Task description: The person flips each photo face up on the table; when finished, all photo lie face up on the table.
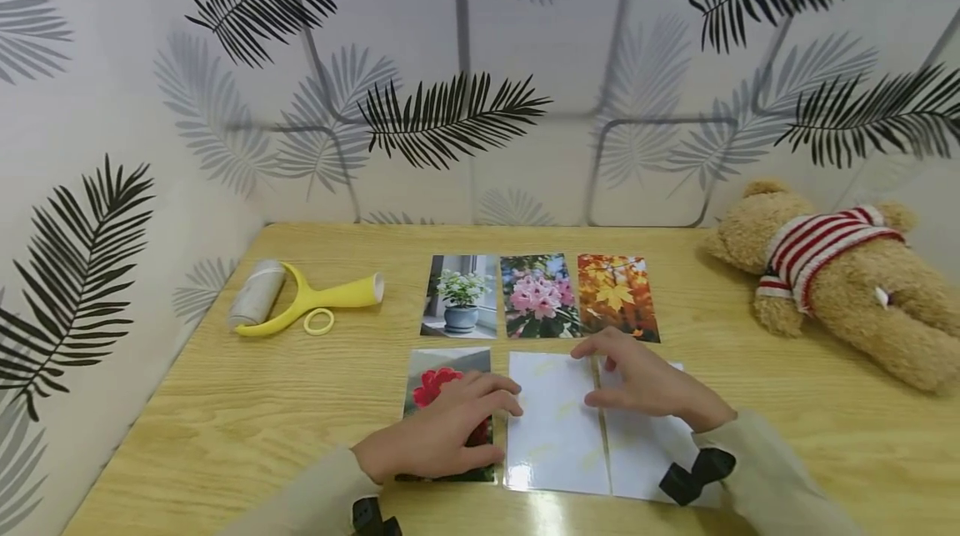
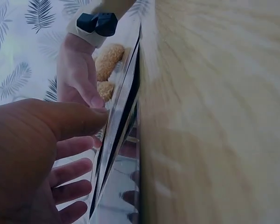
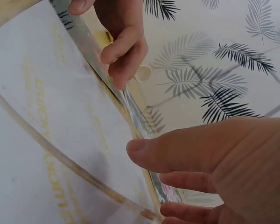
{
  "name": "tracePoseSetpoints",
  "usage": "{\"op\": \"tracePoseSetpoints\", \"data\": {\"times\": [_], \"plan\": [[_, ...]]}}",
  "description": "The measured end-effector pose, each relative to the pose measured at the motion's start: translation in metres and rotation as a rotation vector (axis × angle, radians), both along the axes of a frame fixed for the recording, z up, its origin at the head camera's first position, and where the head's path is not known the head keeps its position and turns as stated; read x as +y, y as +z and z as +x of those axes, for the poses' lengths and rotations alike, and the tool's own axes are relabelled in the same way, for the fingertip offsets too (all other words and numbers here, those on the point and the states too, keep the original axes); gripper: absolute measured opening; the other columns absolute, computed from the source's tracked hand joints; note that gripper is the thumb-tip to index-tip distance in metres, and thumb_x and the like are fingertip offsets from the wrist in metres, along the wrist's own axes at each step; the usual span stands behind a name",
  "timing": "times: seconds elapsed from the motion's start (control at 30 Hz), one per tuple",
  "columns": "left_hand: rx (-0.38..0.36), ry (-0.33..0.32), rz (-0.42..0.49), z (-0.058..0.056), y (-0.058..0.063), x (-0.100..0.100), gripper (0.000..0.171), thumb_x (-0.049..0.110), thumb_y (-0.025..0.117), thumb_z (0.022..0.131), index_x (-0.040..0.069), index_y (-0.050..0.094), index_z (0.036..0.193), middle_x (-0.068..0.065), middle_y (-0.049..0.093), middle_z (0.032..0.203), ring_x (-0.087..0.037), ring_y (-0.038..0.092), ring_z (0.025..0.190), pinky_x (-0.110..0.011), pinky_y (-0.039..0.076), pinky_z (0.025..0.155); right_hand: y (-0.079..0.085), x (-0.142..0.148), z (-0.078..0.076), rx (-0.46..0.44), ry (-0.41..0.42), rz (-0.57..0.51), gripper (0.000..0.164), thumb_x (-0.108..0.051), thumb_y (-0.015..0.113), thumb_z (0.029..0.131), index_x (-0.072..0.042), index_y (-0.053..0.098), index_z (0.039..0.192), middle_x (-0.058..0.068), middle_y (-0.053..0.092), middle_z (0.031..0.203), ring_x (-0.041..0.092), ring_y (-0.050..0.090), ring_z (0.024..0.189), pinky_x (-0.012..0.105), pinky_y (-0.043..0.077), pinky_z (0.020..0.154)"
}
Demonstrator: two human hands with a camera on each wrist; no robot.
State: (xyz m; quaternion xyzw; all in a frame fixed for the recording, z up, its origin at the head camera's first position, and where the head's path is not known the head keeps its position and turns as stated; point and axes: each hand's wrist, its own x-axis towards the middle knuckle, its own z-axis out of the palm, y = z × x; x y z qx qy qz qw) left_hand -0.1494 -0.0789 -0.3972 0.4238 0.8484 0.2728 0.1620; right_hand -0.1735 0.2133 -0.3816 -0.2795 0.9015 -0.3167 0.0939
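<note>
My left hand [image 1: 446,432] lies over a photo card of a red flower [image 1: 435,386], fingers reaching toward its right edge. Beside that card, a white card back [image 1: 555,444] with faint yellow print faces up. My right hand [image 1: 648,382] hovers over a second white card back [image 1: 641,457], its thumb and fingers parted near the gap between the two. Three photo cards form the row behind: a potted plant [image 1: 460,311], pink blossoms [image 1: 536,298] and orange autumn leaves [image 1: 615,290]. The right forearm and hand hide part of the second white card back.
At the left lie a yellow forked handle [image 1: 341,294], a grey roll [image 1: 258,294] against its fork, and a small yellow ring [image 1: 318,321]. A teddy bear [image 1: 847,286] in a striped sweater lies at the right. A leaf-patterned curtain [image 1: 525,36] hangs behind the wooden table [image 1: 300,394].
</note>
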Motion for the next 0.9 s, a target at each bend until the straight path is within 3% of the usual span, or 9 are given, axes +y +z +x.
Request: {"op": "tracePoseSetpoints", "data": {"times": [0.4, 0.57, 0.63, 0.77, 0.9], "plan": [[0.034, -0.058, -0.085, -0.003, 0.0, 0.015, 0.04, 0.034, 0.075, 0.084, 0.017, 0.061, 0.119, 0.001, 0.046, 0.139, -0.014, 0.04, 0.121, -0.032, 0.035, 0.106, -0.007, -0.005, -0.004, 0.035, -0.023, 0.089, 0.045, -0.015, 0.084, 0.072, -0.007, 0.063, 0.111, 0.007, 0.061, 0.106, 0.02, 0.048, 0.095, 0.029, 0.042, 0.077], [0.026, -0.043, -0.068, -0.003, -0.001, 0.014, 0.043, 0.036, 0.077, 0.081, 0.017, 0.063, 0.117, 0.003, 0.05, 0.135, -0.014, 0.042, 0.121, -0.034, 0.035, 0.107, -0.008, -0.004, -0.008, 0.017, -0.005, -0.043, 0.041, -0.006, 0.079, 0.076, -0.005, 0.061, 0.114, 0.008, 0.057, 0.101, 0.019, 0.049, 0.089, 0.026, 0.045, 0.071], [0.011, -0.029, -0.059, -0.003, -0.002, 0.013, 0.043, 0.036, 0.079, 0.079, 0.017, 0.064, 0.116, 0.005, 0.051, 0.133, -0.013, 0.042, 0.121, -0.035, 0.036, 0.107, -0.007, -0.002, -0.008, -0.062, -0.02, -0.163, 0.041, -0.003, 0.075, 0.08, -0.001, 0.058, 0.118, 0.012, 0.055, 0.099, 0.017, 0.049, 0.084, 0.024, 0.045, 0.067], [-0.003, -0.005, -0.034, -0.002, -0.002, 0.011, 0.042, 0.034, 0.079, 0.079, 0.018, 0.062, 0.114, 0.006, 0.049, 0.132, -0.012, 0.042, 0.121, -0.035, 0.037, 0.105, -0.003, 0.0, -0.002, -0.272, -0.055, -0.378, 0.051, -0.004, 0.068, 0.087, 0.004, 0.044, 0.131, 0.023, 0.046, 0.117, 0.014, 0.053, 0.083, 0.021, 0.047, 0.068], [0.013, 0.011, -0.019, -0.001, -0.002, 0.011, 0.042, 0.035, 0.079, 0.079, 0.02, 0.06, 0.113, 0.006, 0.046, 0.132, -0.011, 0.043, 0.118, -0.034, 0.038, 0.102, -0.003, -0.002, 0.01, -0.392, 0.049, -0.44, 0.056, -0.007, 0.062, 0.093, 0.003, 0.034, 0.14, 0.028, 0.036, 0.136, 0.015, 0.061, 0.087, 0.024, 0.052, 0.074]]}}
